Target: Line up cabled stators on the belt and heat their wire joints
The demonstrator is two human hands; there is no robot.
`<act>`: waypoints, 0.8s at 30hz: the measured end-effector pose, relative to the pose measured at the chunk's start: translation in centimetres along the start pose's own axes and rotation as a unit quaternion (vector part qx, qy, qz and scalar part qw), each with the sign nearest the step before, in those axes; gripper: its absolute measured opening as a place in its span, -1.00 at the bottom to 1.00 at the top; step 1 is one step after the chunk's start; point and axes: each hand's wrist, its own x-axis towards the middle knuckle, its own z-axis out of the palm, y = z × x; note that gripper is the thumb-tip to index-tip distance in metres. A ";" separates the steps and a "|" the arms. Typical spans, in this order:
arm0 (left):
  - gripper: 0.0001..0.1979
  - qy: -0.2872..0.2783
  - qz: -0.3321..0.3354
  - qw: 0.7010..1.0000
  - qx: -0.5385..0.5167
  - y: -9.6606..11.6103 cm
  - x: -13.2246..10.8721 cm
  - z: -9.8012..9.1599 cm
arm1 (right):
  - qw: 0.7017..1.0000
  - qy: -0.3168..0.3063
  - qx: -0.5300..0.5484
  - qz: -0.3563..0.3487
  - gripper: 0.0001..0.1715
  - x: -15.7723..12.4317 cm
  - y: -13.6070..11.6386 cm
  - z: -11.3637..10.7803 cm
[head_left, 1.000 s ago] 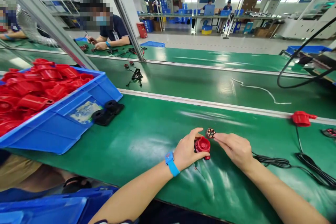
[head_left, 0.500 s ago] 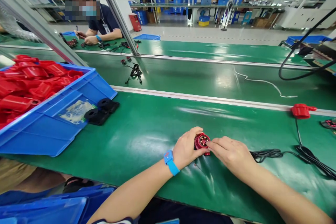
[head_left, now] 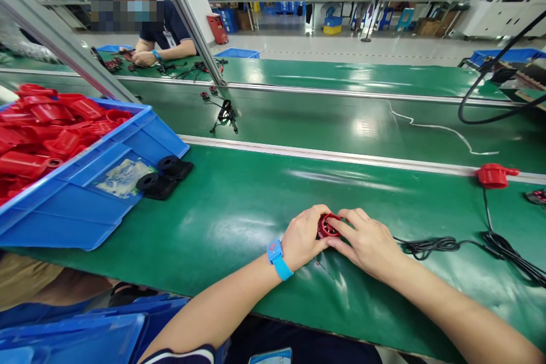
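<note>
A red round plastic housing [head_left: 323, 227] with a dark inside and small metal-coloured parts is between my two hands over the green bench. My left hand [head_left: 302, 234], with a blue wristband [head_left: 279, 260], is closed around its left side. My right hand [head_left: 364, 242] grips it from the right, thumb at the lower edge and a fingertip pressed into its open face. The fingers partly cover the inside. A coiled black cable [head_left: 433, 245] lies just beyond my right wrist.
A blue bin [head_left: 81, 205] full of red plastic housings [head_left: 51, 111] stands at left, two black holders [head_left: 164, 179] beside it. At right sits another red housing [head_left: 495, 175] with a cable. Past the metal rail [head_left: 315, 153] lie black wires [head_left: 224, 112]; a co-worker [head_left: 166, 34] sits beyond.
My right hand has shifted from a pinch at the housing's edge to a wider grip, with a finger now over its face. The housing has tilted slightly; the view has moved a little.
</note>
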 end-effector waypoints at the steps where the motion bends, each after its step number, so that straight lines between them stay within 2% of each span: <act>1: -0.53 0.008 0.009 1.000 -0.003 0.1 0.0 -0.1 | 1.000 0.013 -0.007 -0.006 -0.53 0.1 -0.1 -0.1; 5: -0.57 0.069 0.083 0.994 -0.024 0.5 0.0 -0.4 | 0.994 0.083 -0.045 -0.046 -0.56 0.1 -0.5 -0.8; 13: -0.56 0.022 0.043 0.999 0.013 0.0 -0.2 -0.4 | 0.997 0.056 -0.035 -0.046 -0.64 0.1 -0.3 0.1; 17: -0.65 -0.004 0.059 0.998 0.018 -0.2 0.2 -0.5 | 0.995 0.002 0.101 0.016 -0.63 -0.3 1.0 -0.4; 20: -0.68 -0.013 0.071 0.996 0.049 -0.2 0.3 -0.8 | 0.974 -0.080 0.191 0.086 -0.54 -0.6 2.6 -1.4; 22: -0.70 -0.018 0.077 0.995 0.066 -0.2 0.4 -0.9 | 0.958 -0.141 0.221 0.114 -0.59 -0.8 3.3 -2.1; 24: -0.72 -0.009 0.099 0.993 0.070 -0.1 0.4 -1.1 | 0.945 -0.176 0.250 0.120 -0.73 -0.8 3.7 -2.9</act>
